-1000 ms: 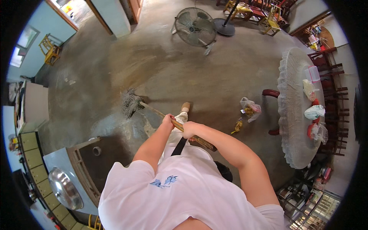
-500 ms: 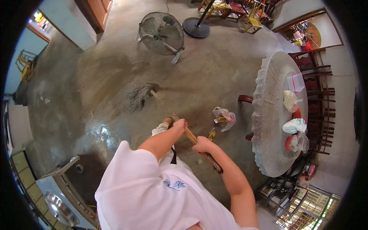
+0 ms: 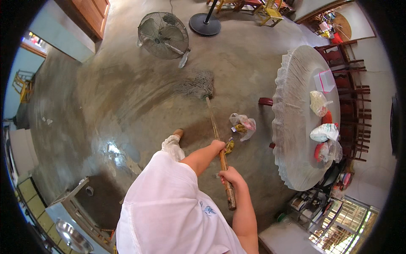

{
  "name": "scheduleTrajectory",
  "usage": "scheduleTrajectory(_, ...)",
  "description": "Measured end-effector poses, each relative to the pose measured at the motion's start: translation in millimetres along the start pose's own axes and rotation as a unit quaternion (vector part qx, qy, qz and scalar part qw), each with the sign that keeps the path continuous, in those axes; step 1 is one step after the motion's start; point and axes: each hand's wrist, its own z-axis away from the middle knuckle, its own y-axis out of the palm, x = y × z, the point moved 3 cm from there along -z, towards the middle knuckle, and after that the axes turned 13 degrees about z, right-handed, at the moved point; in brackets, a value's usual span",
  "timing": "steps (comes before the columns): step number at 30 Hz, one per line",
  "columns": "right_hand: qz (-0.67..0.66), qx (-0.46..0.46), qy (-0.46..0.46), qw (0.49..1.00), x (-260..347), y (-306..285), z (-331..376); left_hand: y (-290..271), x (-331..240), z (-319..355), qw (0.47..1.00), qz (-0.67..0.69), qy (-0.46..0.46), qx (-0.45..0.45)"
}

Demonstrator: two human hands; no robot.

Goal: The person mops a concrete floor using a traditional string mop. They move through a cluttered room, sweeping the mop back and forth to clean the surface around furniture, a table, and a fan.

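A string mop (image 3: 212,114) with a wooden handle lies across the middle of the view, its grey strands (image 3: 195,86) spread on the wet concrete floor. My left hand (image 3: 218,145) is wrapped round the handle partway down. Closer to my body, my right hand (image 3: 230,176) grips the same handle near its butt end, which sticks out beyond the fist. Just right of the handle, a clear plastic bag (image 3: 243,127) and a small yellowish wrapper (image 3: 229,147) lie on the floor.
A floor fan (image 3: 163,35) stands beyond the mop strands, beside a round black stand base (image 3: 205,24). To the right is a round table (image 3: 294,114) under clear plastic, bearing bags and a box; wooden chairs (image 3: 347,101) line the wall. A metal basin (image 3: 72,235) sits lower left.
The mop strands have swept right and away from me, leaving a curved wet streak. Both hands have shifted right and a little nearer, still on the handle. The whole view has shifted slightly.
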Motion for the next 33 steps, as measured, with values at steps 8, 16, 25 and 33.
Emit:
scheduleTrajectory(8,0.071,0.066,-0.038,0.995,-50.7,34.3,21.0,-24.1,61.7,30.0,1.000,0.011,0.026,0.001)
scheduleTrajectory(16,0.139,0.142,-0.059,0.978,-73.8,111.1,38.2,-113.2,141.9,62.2,0.981,0.181,0.026,-0.057)
scheduleTrajectory(25,0.375,0.220,-0.105,0.895,-19.3,237.8,50.2,-278.9,208.8,111.2,0.919,0.368,0.029,-0.137)
scheduleTrajectory(33,0.535,0.261,-0.092,0.798,47.2,444.4,59.9,-499.2,308.8,127.8,0.875,0.459,0.006,-0.154)
